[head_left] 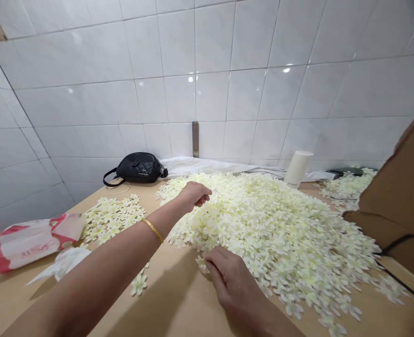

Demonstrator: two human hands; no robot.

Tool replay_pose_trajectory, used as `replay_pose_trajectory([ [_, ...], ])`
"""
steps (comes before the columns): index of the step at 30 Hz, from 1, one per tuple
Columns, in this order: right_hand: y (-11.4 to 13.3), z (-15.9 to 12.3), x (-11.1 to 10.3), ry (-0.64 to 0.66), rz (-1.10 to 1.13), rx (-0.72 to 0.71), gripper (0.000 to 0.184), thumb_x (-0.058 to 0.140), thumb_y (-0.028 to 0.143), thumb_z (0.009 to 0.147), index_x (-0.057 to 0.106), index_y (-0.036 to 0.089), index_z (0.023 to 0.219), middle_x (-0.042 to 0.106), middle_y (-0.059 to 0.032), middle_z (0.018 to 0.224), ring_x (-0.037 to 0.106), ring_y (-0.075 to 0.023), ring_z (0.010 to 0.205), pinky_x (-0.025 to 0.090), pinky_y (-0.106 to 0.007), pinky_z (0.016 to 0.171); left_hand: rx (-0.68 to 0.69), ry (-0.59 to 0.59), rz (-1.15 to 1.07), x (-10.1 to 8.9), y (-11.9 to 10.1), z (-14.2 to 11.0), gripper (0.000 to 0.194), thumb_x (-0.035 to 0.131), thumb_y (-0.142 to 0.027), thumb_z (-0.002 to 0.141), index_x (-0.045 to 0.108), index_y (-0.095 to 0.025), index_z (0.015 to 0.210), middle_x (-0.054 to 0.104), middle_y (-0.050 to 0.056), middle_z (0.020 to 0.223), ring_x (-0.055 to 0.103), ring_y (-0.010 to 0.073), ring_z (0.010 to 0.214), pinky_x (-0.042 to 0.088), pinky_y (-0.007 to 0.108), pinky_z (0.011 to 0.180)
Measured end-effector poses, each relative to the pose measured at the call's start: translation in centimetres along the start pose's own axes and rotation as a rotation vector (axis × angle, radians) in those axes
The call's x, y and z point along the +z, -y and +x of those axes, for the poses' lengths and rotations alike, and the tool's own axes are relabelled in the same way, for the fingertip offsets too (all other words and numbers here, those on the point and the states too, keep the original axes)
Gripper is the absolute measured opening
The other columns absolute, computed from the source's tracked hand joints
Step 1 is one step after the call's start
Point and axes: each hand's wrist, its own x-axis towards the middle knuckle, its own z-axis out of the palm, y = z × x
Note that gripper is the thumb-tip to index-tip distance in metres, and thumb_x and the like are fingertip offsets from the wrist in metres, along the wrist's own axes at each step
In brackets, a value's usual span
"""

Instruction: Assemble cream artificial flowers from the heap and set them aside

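Note:
A large heap of white artificial flowers [280,224] with pale yellow centres spreads over the wooden table. Above the heap's left part, my left hand [194,194] is closed with its fingertips pinched together; anything in the pinch is too small to make out. My right hand [228,274] rests low at the heap's front edge, fingers closed. From its fingertips pokes a single artificial flower [202,264]. To the left lies a smaller group of flowers [114,217], and a few flowers [138,283] sit apart in front of it.
A red and white tissue pack [34,241] lies at left beside a crumpled white tissue [64,263]. A black bag [138,167] stands by the tiled wall. Behind the heap is a white cylinder [298,168]. Cardboard [396,201] and a black cable [403,283] occupy the right.

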Motion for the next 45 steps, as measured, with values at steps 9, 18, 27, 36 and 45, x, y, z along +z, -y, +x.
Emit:
replay_pose_trajectory([
  [9, -1.1, 0.6, -0.8, -0.263, 0.127, 0.112, 0.021, 0.037, 0.021, 0.083, 0.055, 0.015, 0.073, 0.054, -0.0041, 0.066, 0.051, -0.0151, 0.062, 0.038, -0.026, 0.057, 0.088, -0.166, 0.08, 0.8, 0.8, 0.9, 0.025, 0.059, -0.022, 0.065, 0.042, -0.015, 0.048, 0.043, -0.002, 0.037, 0.028, 0.0042, 0.033, 0.017, 0.021, 0.037],
  [18, -0.9, 1.0, -0.8, -0.191, 0.741, 0.465, 0.019, 0.053, 0.031, 0.076, 0.06, 0.014, 0.074, 0.059, -0.0022, 0.067, 0.057, -0.0149, 0.066, 0.044, -0.025, 0.062, 0.157, 0.079, -0.118, -0.2, 7.4, -10.0, 0.022, 0.064, -0.029, 0.062, 0.057, -0.015, 0.078, 0.056, -0.001, 0.069, 0.048, 0.0068, 0.054, 0.037, 0.02, 0.049],
  [27, -0.1, 0.7, 0.5, -0.19, 0.053, 0.198, 0.018, 0.042, 0.02, 0.081, 0.058, 0.015, 0.074, 0.056, -0.0025, 0.064, 0.05, -0.0133, 0.058, 0.038, -0.025, 0.055, 0.027, 0.11, -0.356, 0.5, 9.7, -10.8, 0.011, 0.059, -0.015, 0.062, 0.048, -0.014, 0.063, 0.049, -0.003, 0.047, 0.044, 0.0071, 0.041, 0.035, 0.02, 0.041],
  [36, -0.4, 0.5, 0.3, -0.28, -0.026, 0.175, 0.014, 0.044, 0.014, 0.08, 0.058, 0.016, 0.077, 0.057, -0.001, 0.064, 0.051, -0.0125, 0.058, 0.038, -0.024, 0.055, 0.248, 0.078, -0.298, 0.8, 9.6, -11.5, 0.011, 0.063, -0.022, 0.065, 0.055, -0.017, 0.071, 0.051, -0.002, 0.062, 0.047, 0.0073, 0.055, 0.038, 0.021, 0.054],
  [45, 0.3, 0.6, 0.0, -0.154, 0.152, -0.022, 0.023, 0.041, 0.01, 0.081, 0.061, 0.019, 0.087, 0.06, -0.0034, 0.079, 0.056, -0.0138, 0.074, 0.044, -0.025, 0.068, 0.03, 0.127, -0.479, 0.5, 10.6, -10.9, 0.013, 0.066, -0.025, 0.061, 0.06, -0.014, 0.062, 0.055, 0.003, 0.06, 0.052, 0.0126, 0.061, 0.042, 0.026, 0.058],
])
